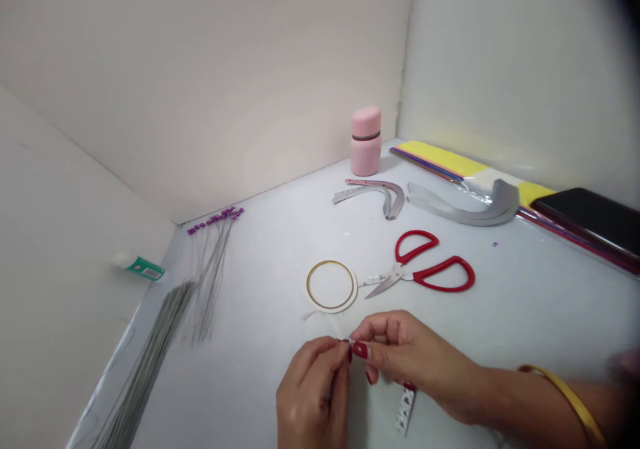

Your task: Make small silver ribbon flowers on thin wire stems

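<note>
My left hand (313, 392) and my right hand (405, 349) meet low in the view, their fingertips pinching a tiny shiny piece (347, 340) that is mostly hidden. A strip of patterned tape (405, 409) lies partly under my right hand. Just above the hands sits a thin roll of tape with a gold rim (331, 287). Red-handled scissors (423, 262) lie shut to its right. A yellow bangle (565, 396) circles my right forearm.
A white-covered table (505, 316) stands between white walls. It holds grey wires (150, 349), purple beads (215, 220), a pink bottle (365, 141), silver strips (463, 204), coloured paper (440, 161), a dark phone (585, 219) and a glue stick (141, 268).
</note>
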Demonstrator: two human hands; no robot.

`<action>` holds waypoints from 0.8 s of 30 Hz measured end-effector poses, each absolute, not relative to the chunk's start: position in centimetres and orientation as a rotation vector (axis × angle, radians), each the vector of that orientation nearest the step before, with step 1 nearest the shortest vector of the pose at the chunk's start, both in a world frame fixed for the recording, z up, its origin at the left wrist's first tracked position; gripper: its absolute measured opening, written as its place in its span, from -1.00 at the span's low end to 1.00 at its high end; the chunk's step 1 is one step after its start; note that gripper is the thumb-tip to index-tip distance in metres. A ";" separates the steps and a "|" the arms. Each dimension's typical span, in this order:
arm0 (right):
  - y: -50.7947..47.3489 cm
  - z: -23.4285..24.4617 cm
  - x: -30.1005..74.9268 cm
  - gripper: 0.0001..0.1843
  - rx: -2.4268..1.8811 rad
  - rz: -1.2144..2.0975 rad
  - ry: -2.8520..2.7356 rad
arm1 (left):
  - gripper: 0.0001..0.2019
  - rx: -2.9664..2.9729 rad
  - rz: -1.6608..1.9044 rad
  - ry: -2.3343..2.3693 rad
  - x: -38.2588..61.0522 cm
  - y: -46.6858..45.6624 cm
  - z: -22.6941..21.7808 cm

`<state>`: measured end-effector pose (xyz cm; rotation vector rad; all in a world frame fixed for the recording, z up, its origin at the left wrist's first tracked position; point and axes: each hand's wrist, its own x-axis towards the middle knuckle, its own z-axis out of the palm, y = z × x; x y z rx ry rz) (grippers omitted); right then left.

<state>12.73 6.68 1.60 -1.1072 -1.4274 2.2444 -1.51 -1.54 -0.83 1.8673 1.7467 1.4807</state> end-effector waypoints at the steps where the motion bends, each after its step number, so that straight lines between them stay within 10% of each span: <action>1: 6.7 1.5 12.7 -0.69 -1.101 2.238 -1.421 | -0.73 1.874 1.469 1.741 -1.5 -1.5 -0.9; 24: 6.8 1.5 12.6 -0.78 -0.984 1.997 -1.596 | -0.80 0.459 1.424 1.489 -0.1 -0.6 0.4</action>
